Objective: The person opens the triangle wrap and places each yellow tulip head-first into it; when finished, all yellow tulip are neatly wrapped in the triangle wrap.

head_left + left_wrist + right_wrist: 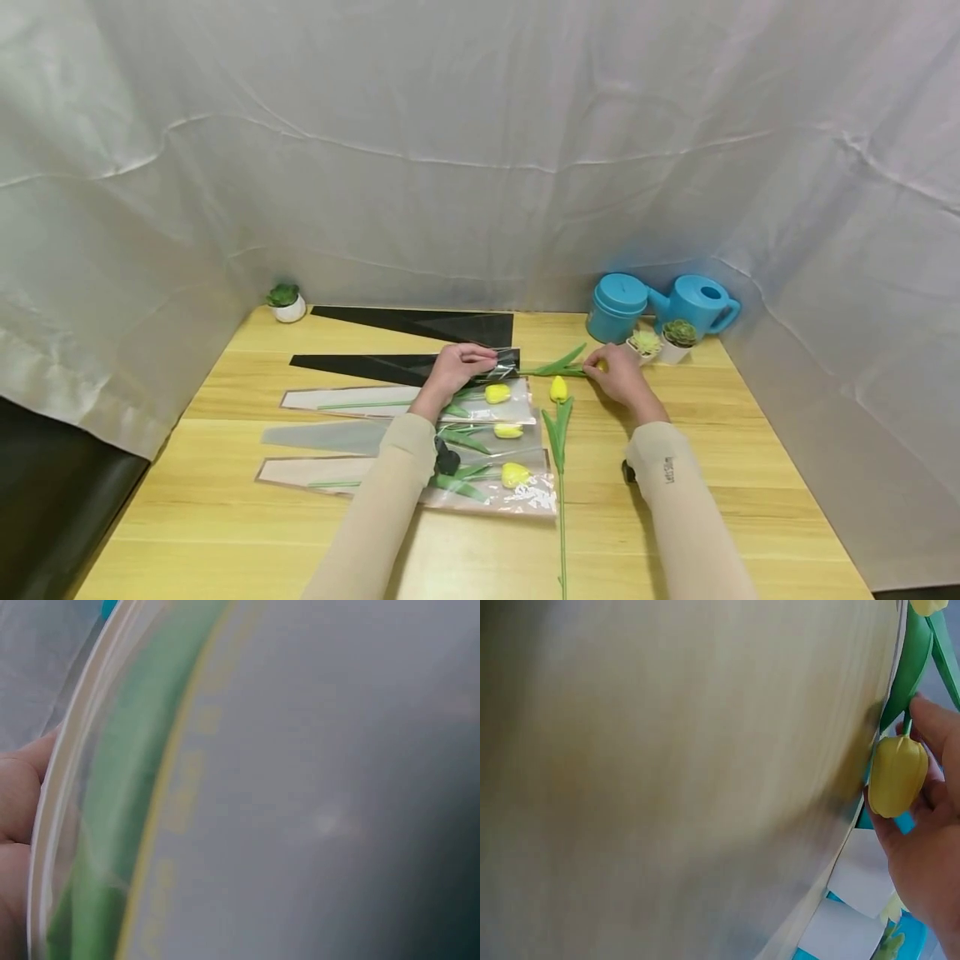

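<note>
Tulip point(898, 776): yellow, closed-petalled, green-stemmed, long green leaves point(910, 666).

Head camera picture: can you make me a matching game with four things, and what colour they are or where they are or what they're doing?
Things:
1. Right hand
2. Watering can
3. Left hand
4. Wrapped tulips

Match with:
A. Bright blue
B. Lying under clear wrap
C. Holding a yellow tulip near its flower
D. Pinching a black wrapper near its wide end

Right pairs: 1-C, 2-A, 3-D, 4-B
</note>
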Motion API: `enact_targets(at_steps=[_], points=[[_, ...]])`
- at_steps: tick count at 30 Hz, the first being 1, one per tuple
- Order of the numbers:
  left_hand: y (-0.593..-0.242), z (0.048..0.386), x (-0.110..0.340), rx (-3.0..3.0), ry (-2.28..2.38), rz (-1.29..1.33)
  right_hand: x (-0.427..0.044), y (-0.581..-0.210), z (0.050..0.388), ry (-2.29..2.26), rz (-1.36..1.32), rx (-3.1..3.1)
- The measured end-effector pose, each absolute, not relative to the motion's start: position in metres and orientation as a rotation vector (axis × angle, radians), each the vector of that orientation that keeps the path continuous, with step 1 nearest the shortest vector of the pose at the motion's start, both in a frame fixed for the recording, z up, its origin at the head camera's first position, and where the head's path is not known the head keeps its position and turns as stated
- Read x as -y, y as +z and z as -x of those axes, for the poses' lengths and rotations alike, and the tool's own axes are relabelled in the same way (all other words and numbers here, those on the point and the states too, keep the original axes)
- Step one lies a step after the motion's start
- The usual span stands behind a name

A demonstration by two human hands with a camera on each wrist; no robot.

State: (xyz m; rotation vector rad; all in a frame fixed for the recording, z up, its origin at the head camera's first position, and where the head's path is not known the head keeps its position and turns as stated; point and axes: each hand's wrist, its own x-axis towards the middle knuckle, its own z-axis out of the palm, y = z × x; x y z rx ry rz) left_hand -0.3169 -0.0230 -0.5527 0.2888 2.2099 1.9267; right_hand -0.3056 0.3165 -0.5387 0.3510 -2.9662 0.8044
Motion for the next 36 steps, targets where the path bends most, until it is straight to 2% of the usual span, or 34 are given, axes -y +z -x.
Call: enact_targets(at_steps=[12,24,36], points=[[-0.551,0.315,0.024,-2.2,1.955,-0.294,-0.314,-0.517,0.297,0.836,-0.325,3.003],[-0.548,0.317,0.024,-2.237,1.955,-0.341,-0.308,-0.5,0.291,0.774,-0.441,2.973],[-0.543,0.316,0.019,-2.221,1.956,-0.392,-0.287,-0.487,0.291,0.79,-0.471,2.999]])
